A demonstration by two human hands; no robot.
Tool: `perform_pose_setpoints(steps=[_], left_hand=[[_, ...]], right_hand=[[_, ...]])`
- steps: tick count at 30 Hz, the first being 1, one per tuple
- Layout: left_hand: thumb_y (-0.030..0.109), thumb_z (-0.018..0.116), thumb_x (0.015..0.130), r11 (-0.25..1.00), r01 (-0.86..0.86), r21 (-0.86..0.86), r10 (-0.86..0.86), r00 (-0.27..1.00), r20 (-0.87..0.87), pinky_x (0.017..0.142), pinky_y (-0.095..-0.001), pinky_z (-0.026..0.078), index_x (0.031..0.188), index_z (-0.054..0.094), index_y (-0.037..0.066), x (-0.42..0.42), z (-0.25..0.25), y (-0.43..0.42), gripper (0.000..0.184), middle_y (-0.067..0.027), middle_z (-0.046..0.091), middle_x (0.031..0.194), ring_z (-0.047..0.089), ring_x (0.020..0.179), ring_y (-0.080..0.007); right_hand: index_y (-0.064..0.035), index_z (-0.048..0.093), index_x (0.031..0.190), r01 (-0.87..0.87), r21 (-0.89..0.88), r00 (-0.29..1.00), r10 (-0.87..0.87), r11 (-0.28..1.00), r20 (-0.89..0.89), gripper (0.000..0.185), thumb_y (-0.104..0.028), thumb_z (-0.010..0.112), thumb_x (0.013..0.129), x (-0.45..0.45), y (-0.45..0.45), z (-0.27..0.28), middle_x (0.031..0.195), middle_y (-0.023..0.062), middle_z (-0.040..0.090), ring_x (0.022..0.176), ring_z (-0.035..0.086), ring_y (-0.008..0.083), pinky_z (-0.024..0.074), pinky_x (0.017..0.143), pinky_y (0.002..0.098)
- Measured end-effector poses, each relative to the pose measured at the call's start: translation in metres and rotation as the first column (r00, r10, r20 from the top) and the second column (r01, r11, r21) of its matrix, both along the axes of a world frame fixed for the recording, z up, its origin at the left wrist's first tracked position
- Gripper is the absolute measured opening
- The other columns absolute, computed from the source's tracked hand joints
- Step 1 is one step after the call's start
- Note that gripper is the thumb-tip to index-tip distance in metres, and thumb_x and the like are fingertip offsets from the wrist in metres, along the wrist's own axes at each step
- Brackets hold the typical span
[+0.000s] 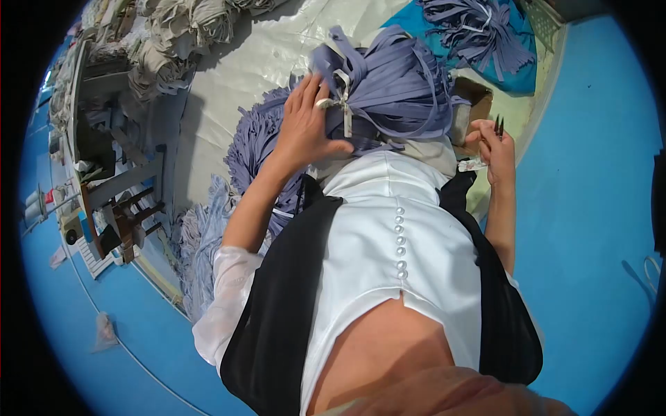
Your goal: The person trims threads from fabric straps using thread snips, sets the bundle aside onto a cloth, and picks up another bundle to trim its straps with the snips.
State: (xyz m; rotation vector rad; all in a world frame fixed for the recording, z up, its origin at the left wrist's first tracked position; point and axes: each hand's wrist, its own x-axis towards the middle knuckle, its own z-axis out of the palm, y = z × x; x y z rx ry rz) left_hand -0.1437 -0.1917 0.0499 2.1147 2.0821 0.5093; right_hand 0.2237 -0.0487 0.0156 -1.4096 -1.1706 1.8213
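A bundle of blue-grey fabric strips (409, 87) lies in front of my body, bound near its left end with a knotted white strip (345, 104). My left hand (303, 125) rests against the bundle's left side, fingers stretched and thumb apart, close to the knot. To the right, my right hand (496, 152) is closed around a pair of thread snips (499, 126), whose two dark points stick up past the fingers. A pale printed scrap (472, 165) shows beside that hand; whether it is held, I cannot tell.
More blue-grey strips (253, 139) are heaped at the left. Another tied bundle (479, 35) lies on teal cloth (524, 76) at the upper right. A cardboard box (475, 100) stands near my right hand. Beige fabric bundles (173, 41) and a wooden stand (128, 187) are at the left.
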Motion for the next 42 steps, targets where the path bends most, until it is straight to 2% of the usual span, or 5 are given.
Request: perform_pose_setpoints(steps=[6,14,19,35,42], left_hand=[[0.007,0.075,0.073,0.986,0.094,-0.137,-0.14,0.913,-0.382,0.089,-0.0509,0.051,0.159,0.026,0.028,0.05,-0.015,0.072,0.101,-0.0205,0.053,0.128,0.057,0.111,-0.0415],[0.0,0.074,0.066,0.976,-0.013,-0.217,-0.029,0.982,-0.188,0.075,-0.0437,0.056,0.152,0.038,0.039,-0.004,0.011,0.068,0.101,-0.0096,0.058,0.103,0.064,0.101,-0.0331],[-0.009,0.061,0.061,0.986,-0.03,-0.162,-0.008,0.972,-0.233,0.115,-0.0503,0.024,0.157,0.033,0.023,0.01,0.006,0.032,0.104,-0.0161,0.028,0.16,0.027,0.146,-0.0409],[0.014,0.076,0.069,0.948,0.272,0.166,-0.232,0.946,-0.226,0.083,-0.0384,0.045,0.12,0.057,0.005,0.086,-0.02,0.104,0.055,-0.0094,0.054,0.104,0.054,0.099,-0.0285],[0.024,0.088,0.065,0.965,0.223,0.139,-0.237,0.967,0.091,0.091,-0.0413,0.046,0.122,0.057,0.002,0.1,-0.006,0.091,0.069,-0.0128,0.055,0.113,0.053,0.106,-0.0328]], right_hand=[[0.0025,0.067,0.104,0.144,0.08,0.989,-0.146,0.986,0.015,0.023,-0.02,0.061,0.099,0.006,0.005,-0.013,0.079,0.0115,0.071,0.046,0.034,0.0005,0.0242,0.045,0.0199],[-0.0005,0.07,0.104,0.103,0.258,0.99,-0.123,0.961,0.065,0.023,-0.022,0.063,0.099,0.004,0.024,-0.003,0.077,0.0038,0.07,0.054,0.034,-0.0011,0.0264,0.052,0.0184],[0.0,0.07,0.104,0.104,0.28,0.986,-0.136,0.954,0.1,0.023,-0.021,0.062,0.1,0.013,0.027,-0.007,0.078,0.0022,0.07,0.058,0.04,-0.0002,0.0304,0.056,0.0183],[0.001,0.07,0.101,0.14,0.332,0.98,-0.178,0.933,0.084,0.025,-0.023,0.063,0.1,0.01,0.013,-0.016,0.078,0.0048,0.07,0.076,0.06,0.0077,0.0458,0.078,0.0244],[0.0005,0.07,0.098,0.062,0.377,0.988,-0.111,0.924,0.109,0.024,-0.023,0.067,0.096,-0.008,0.015,-0.018,0.077,0.0033,0.07,0.074,0.059,0.0055,0.0451,0.075,0.0228]])
